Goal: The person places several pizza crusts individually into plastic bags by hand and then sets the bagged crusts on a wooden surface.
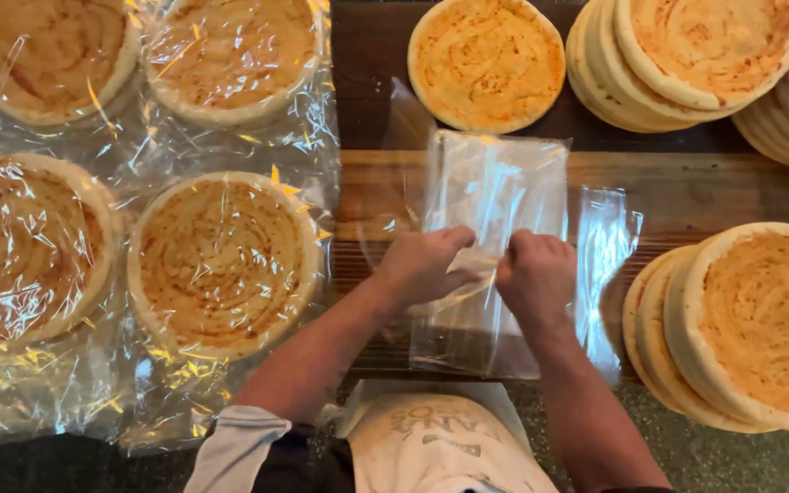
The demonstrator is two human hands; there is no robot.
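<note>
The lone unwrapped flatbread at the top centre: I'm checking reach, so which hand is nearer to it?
Right, narrowly. The right hand lies almost straight below the unwrapped flatbread; the left hand sits below and further left. Both pinch the stack of clear bags.

We have one view, worn on the head, looking almost straight down and close over the bench (687, 187). Our left hand (422, 267) and right hand (536, 274) meet near the middle of the frame, each grip closed on the clear bags (495, 196). Forearms enter from the bottom edge, below the grip. Nothing overlaps with a second view.
</note>
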